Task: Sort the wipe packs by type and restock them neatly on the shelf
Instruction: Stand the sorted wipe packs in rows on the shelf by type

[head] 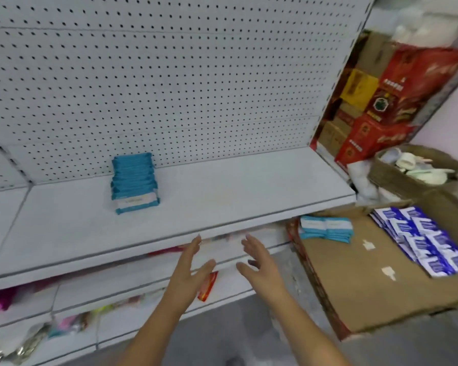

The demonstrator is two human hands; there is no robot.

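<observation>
My left hand [191,262] and right hand [259,260] hovered apart in front of the shelf [222,202] edge, fingers spread, holding nothing. To the left on the shelf, a row of teal wipe packs [134,180] ran back to the pegboard [169,75]. Rightward, in the cardboard box [354,286], spare teal packs [325,229] lay in the corner nearest the shelf, and blue-and-white packs [423,241] lined its right side. I judged them light, soft and slick-filmed, best squeezed as a bundle from both ends.

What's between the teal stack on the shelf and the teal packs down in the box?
Only bare shelf, then its front edge and the rim of the box. The head view shows nothing else between the teal stack and the teal packs.
</observation>
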